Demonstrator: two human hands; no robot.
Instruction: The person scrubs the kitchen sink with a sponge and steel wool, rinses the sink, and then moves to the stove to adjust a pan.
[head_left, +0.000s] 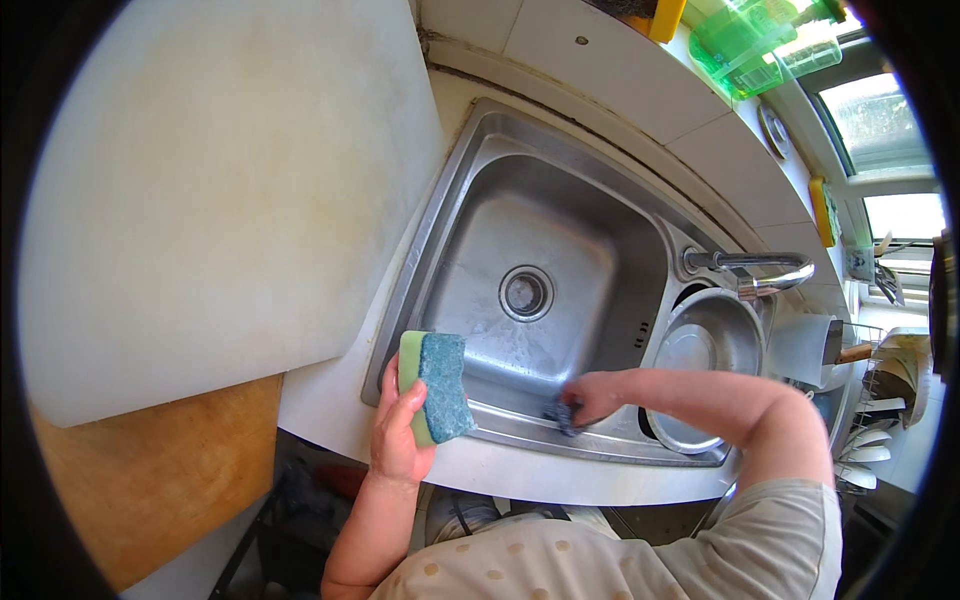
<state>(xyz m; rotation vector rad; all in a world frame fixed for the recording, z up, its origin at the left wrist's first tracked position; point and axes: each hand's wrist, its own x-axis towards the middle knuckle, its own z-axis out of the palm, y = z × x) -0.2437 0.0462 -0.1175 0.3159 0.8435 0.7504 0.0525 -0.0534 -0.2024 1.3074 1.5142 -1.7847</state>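
Note:
My left hand holds a green and blue-green scouring sponge upright over the near left corner of the stainless steel sink. A crumpled dark scrubber or cloth is in my right hand, against the near inner wall of the basin by the front rim; it is blurred, so its kind is unclear. Water drops and wet streaks lie around the drain. My right forearm passes over a round metal basin, partly hiding it.
A chrome faucet stands at the sink's right. A large white cutting board and a wooden board lie at the left. Green plastic bottles and another sponge rest on the ledge. A dish rack with bowls stands at the right.

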